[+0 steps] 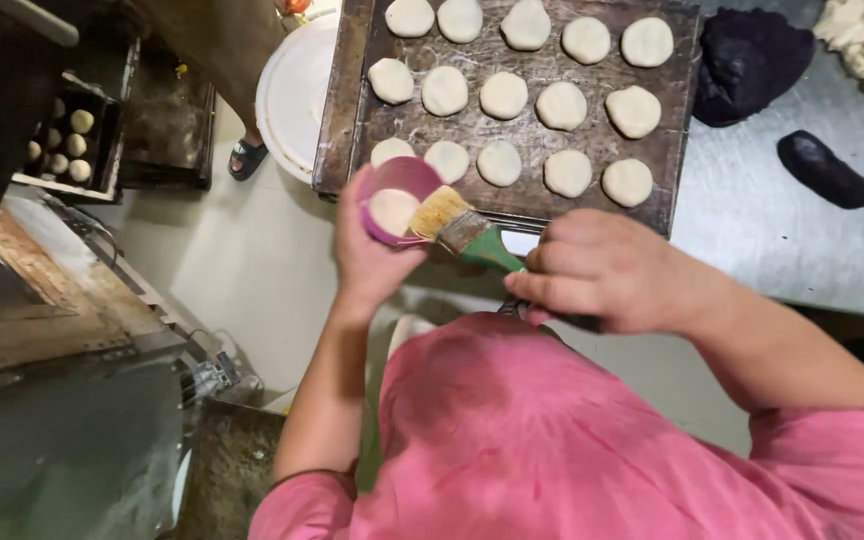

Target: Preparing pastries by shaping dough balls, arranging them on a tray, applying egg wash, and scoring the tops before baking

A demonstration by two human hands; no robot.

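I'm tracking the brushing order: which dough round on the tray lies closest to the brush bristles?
The front-row dough round, second from the left. It sits just above the brush; the other rounds on the tray lie farther off.

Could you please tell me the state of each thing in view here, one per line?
left hand: holding the pink cup
pink cup: tilted, pale liquid inside
right hand: gripping the brush
brush: bristles at the cup's rim
baking tray: filled with flat dough rounds
dark dough: unshaped, on the steel table

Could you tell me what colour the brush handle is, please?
Green; the brush handle shows in the head view.
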